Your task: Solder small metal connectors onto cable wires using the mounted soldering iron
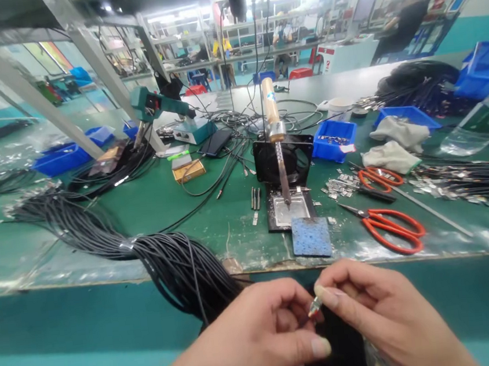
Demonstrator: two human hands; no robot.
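Note:
Below the bench's front edge, my left hand [269,332] has its fingers curled round the end of a dark cable. My right hand [371,303] pinches a small metal connector [314,306] at that cable's end, between thumb and index finger. A little red and copper colour shows where the connector meets the cable. A thick bundle of black cables [182,259] hangs over the edge beside my left hand. Above my hands, a blue sponge [311,238] lies by a soldering iron [276,139] whose tip points down at a metal tray [290,209].
Orange-handled scissors [395,228] lie right of the sponge, with another pair [379,179] behind. A blue bin [335,140] of small parts stands beside a black fan [285,161]. Cables with metal ends [471,179] lie at the right. People are in the background.

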